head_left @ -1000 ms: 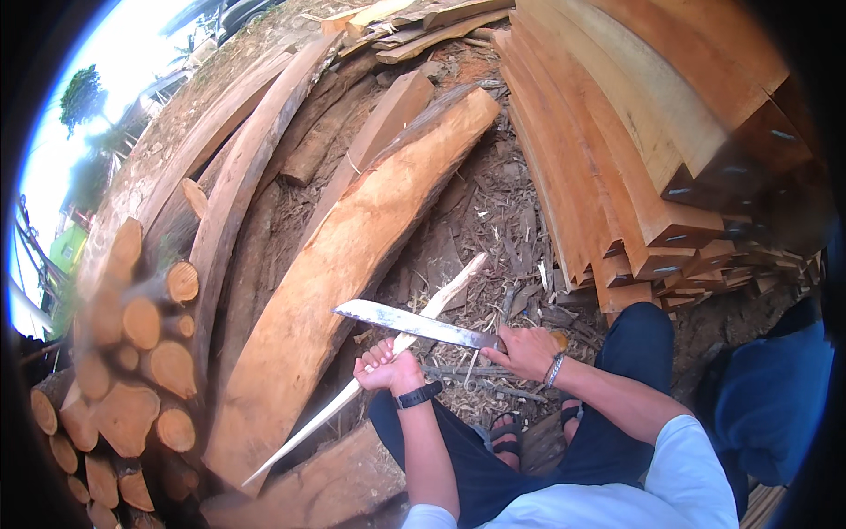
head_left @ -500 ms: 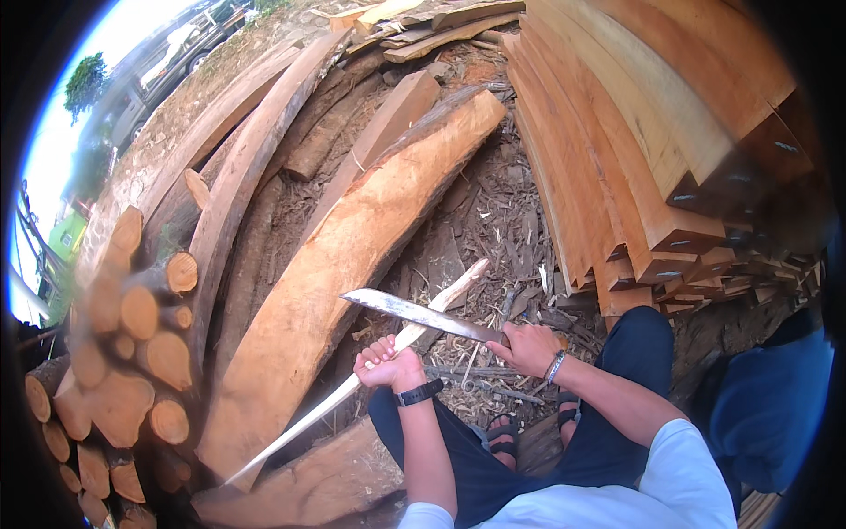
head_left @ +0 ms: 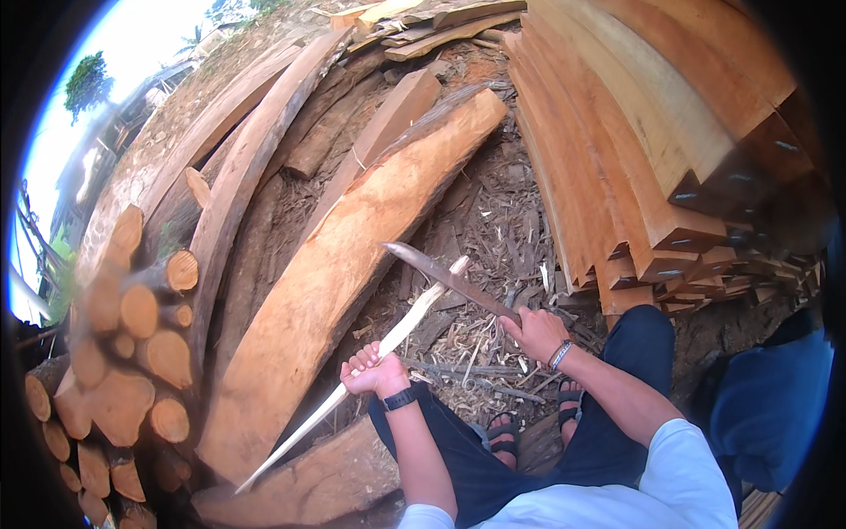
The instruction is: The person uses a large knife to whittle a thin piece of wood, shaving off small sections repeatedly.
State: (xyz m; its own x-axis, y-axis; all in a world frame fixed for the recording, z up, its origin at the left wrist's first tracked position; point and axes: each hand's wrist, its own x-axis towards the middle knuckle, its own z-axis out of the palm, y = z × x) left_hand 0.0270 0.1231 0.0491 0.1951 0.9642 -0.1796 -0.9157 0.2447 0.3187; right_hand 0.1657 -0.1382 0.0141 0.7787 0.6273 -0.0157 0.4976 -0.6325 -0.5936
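My left hand is closed around the middle of a long pale peeled stick. The stick slants from its thin tip at the lower left up to a thicker end at the upper right. In my right hand is the handle of a machete, its handle mostly hidden by my fingers. The dark, worn blade points to the upper left and crosses over the stick near its thick end; whether it touches cannot be told. A big slab of wood lies just beyond my left hand.
Stacked sawn beams rise on the right. At the left stands a pile of cut logs, with long planks behind it. Wood shavings litter the ground by my feet. A short slab lies near my left knee.
The machete has moved toward the stick's thick end, and its blade has turned and tilts more steeply. My right hand shifted slightly right; my left hand with the stick moved a little left and down.
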